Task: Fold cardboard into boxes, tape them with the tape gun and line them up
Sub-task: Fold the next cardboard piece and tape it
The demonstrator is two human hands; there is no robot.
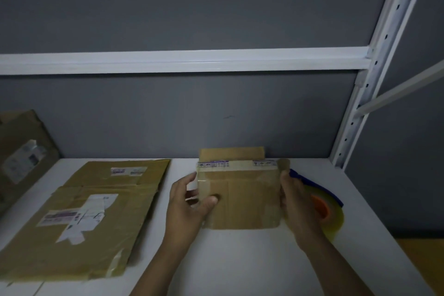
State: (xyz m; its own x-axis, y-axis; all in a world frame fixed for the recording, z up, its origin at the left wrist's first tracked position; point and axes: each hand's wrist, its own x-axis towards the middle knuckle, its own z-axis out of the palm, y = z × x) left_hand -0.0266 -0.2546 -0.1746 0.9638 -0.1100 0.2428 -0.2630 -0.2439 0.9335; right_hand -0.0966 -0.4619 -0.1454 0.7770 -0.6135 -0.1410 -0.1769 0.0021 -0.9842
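While we hold the box [242, 197]: it sits between our two hands, low over the table [240, 262], with its glossy taped face up.
Left hand [189, 204]: thumb pressed on the top face, fingers curled round the left side.
Right hand [295, 206]: gripping the right side, thumb along the edge; its fingers are hidden.
Tape gun [322, 202]: lying just beyond the right hand, untouched.
Flat cardboard [96, 211]: stacked well outside the left hand.
Risk: we judge that a rightward swing could knock the tape gun; a hard squeeze could buckle the worn walls; slick tape under our thumb could let the box slip.
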